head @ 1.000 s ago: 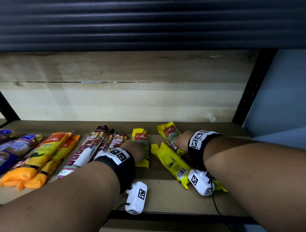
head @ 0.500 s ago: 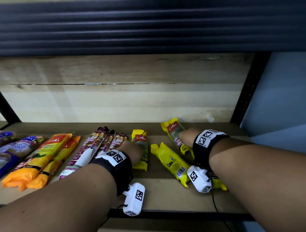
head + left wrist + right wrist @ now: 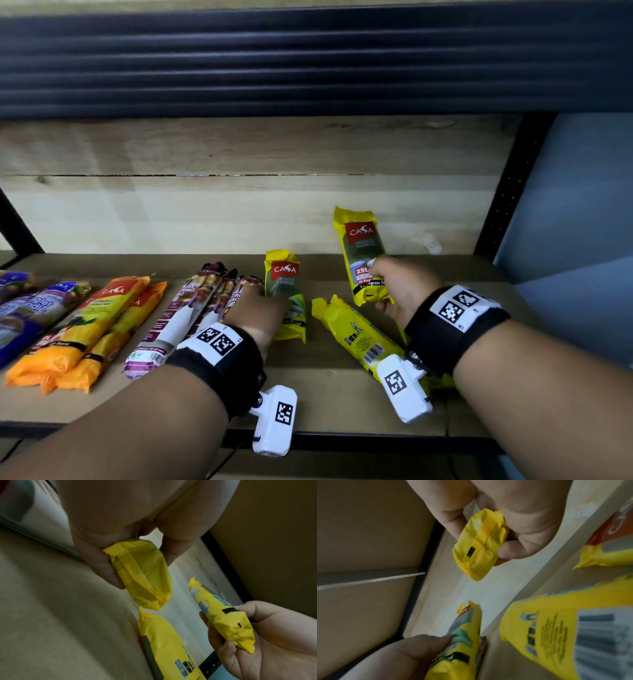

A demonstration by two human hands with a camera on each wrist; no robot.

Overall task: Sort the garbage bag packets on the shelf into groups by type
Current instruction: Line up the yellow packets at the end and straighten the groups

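Observation:
On the wooden shelf [image 3: 335, 390] my left hand [image 3: 257, 308] grips the lower half of a yellow Casa packet [image 3: 284, 284] that lies next to the purple ones; the left wrist view shows fingers and thumb round this packet [image 3: 139, 572]. My right hand [image 3: 400, 291] holds a second yellow Casa packet [image 3: 361, 246] lifted off the shelf, label facing me, pinched near its bottom end [image 3: 479, 545]. Between the hands a third yellow packet [image 3: 356, 335] lies barcode side up. Another yellow packet [image 3: 443, 380] is mostly hidden under my right wrist.
Left of my left hand lie purple drawstring packets [image 3: 178, 308], then two orange Casa packets [image 3: 92, 325], then blue packets [image 3: 24, 308] at the far left. A wooden back wall [image 3: 239, 212] closes the shelf. A black upright post [image 3: 507, 192] stands at the right.
My right hand has lifted its yellow packet off the shelf and tipped it upright. My left hand has closed round the yellow packet beside the purple ones.

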